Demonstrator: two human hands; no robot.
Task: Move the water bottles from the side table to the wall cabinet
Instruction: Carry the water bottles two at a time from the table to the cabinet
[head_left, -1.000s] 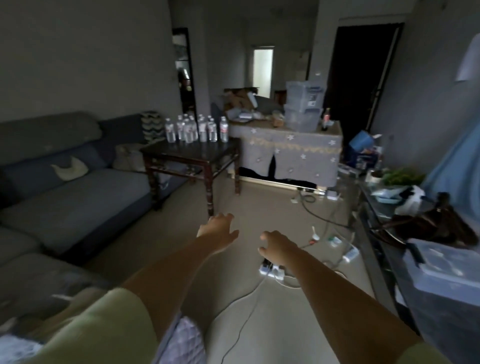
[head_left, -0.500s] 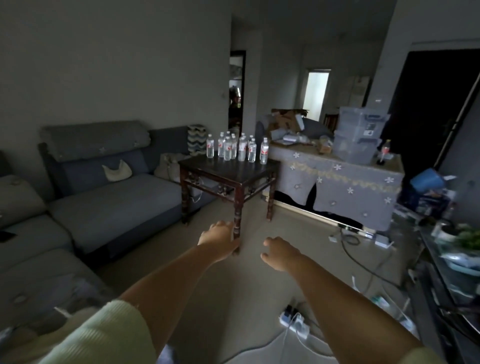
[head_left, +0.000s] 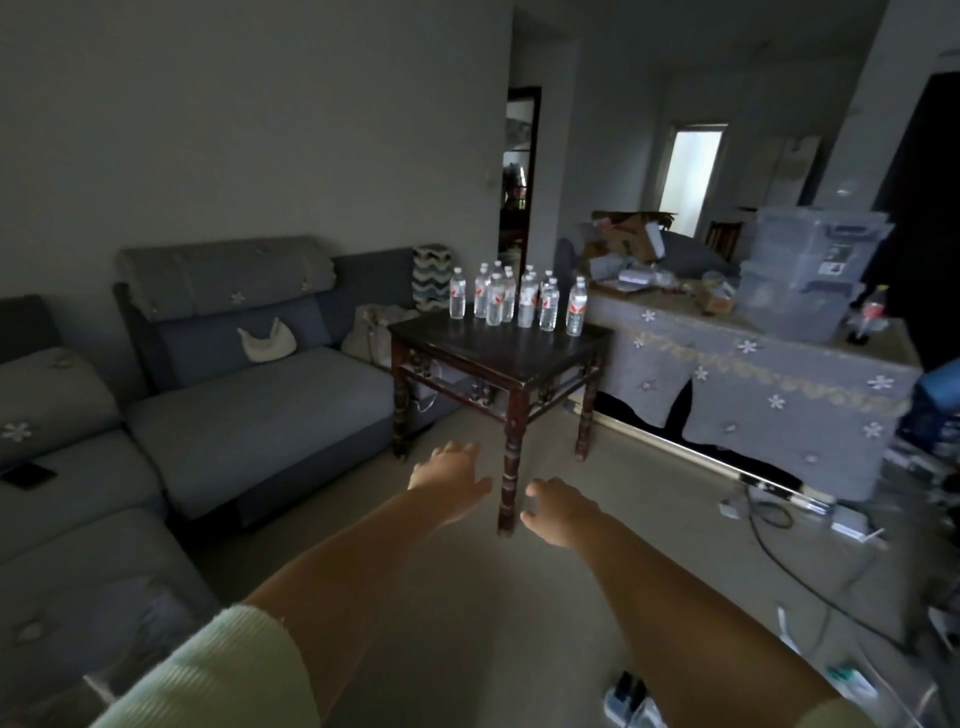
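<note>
Several clear water bottles (head_left: 511, 300) with red-and-white labels stand upright in a cluster at the far side of a dark wooden side table (head_left: 498, 353). Both my arms reach forward in front of the table. My left hand (head_left: 449, 478) hangs in the air with relaxed fingers, holding nothing, left of the table's front leg. My right hand (head_left: 558, 512) hovers right of that leg, fingers loosely bent and empty. Both hands are well short of the bottles. No wall cabinet is in sight.
A grey sofa (head_left: 249, 395) runs along the left wall beside the table. A cloth-covered table (head_left: 753, 395) with plastic bins (head_left: 810, 270) and boxes stands behind on the right. Cables and a power strip (head_left: 631, 701) lie on the floor at the right and near my feet.
The view has swung left and moved closer to the side table, which is larger and more central now. Both hands stay stretched forward and empty.
</note>
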